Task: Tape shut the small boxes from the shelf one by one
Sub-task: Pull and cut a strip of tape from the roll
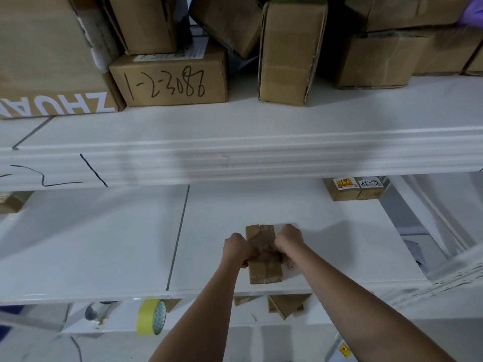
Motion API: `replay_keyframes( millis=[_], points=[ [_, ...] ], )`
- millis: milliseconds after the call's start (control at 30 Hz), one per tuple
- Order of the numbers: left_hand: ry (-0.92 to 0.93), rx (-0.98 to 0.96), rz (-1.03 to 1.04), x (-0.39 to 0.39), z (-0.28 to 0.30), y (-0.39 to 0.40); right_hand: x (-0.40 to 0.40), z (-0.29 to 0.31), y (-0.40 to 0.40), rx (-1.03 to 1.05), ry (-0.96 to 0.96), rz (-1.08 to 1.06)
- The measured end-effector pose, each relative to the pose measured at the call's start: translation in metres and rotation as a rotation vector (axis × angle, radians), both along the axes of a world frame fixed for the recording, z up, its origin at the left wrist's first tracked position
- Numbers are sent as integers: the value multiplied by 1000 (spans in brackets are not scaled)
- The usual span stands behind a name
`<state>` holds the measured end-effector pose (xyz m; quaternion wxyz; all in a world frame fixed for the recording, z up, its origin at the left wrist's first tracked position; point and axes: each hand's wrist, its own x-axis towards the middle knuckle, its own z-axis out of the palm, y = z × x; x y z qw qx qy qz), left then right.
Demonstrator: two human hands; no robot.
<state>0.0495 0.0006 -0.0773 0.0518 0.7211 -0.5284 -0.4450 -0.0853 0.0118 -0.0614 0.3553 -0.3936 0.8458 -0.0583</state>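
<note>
A small brown cardboard box lies on the white middle shelf, near its front edge. My left hand grips the box's left side and my right hand grips its right side, the fingers of both pressed on the top across its middle. The box's top flaps meet along a centre seam. What lies under my fingers is hidden. A yellow tape roll stands on edge on the shelf below, to the left of my arms.
Several larger cardboard boxes crowd the upper shelf. A labelled small box sits at the back right of the middle shelf. More small boxes lie on the lower shelf. A purple-gloved hand shows at top right.
</note>
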Motion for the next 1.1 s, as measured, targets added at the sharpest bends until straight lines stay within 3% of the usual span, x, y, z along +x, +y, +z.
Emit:
replay_keyframes(
  millis=[267, 633, 1100],
  points=[
    [-26, -68, 71, 1, -10, 6, 0, -19, -2, -126, 76, 29],
    [-26, 14, 32, 2, -5, -7, -3, -16, -13, -43, 42, 51],
    [-40, -38, 54, 3, -9, -5, -4, -14, -7, -81, 105, 24]
  ],
)
